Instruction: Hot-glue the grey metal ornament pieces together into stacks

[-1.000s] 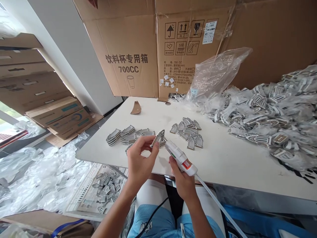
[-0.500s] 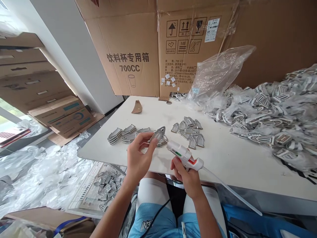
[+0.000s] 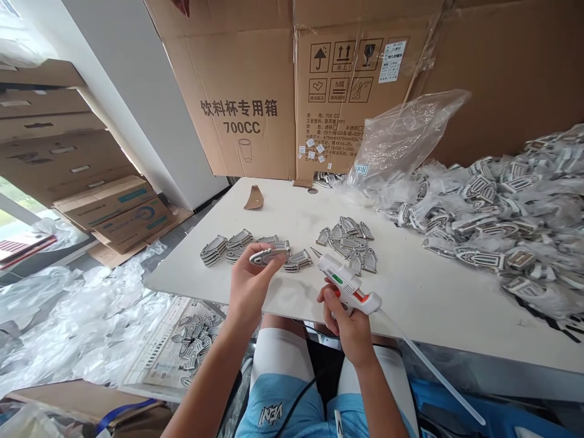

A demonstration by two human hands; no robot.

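Note:
A small grey arch-shaped metal piece is pinched between the thumb and fingers of my left hand, lying nearly level above the table. My right hand is wrapped round a white glue gun with a long glue stick trailing from its rear. The nozzle points up and left, apart from the held piece. Stacks of similar pieces stand behind and beside my left hand. Beyond the gun lies a loose group of the same pieces.
On the right of the white table is a large heap of plastic-wrapped pieces. Cardboard boxes stand behind, with a clear bag before them. A brown scrap lies at the back left. More pieces rest lower left.
The piece in my left hand has turned from pointing up and right to lying level, its tip leftward. The glue gun has shifted slightly right and down, its nozzle now in plain view.

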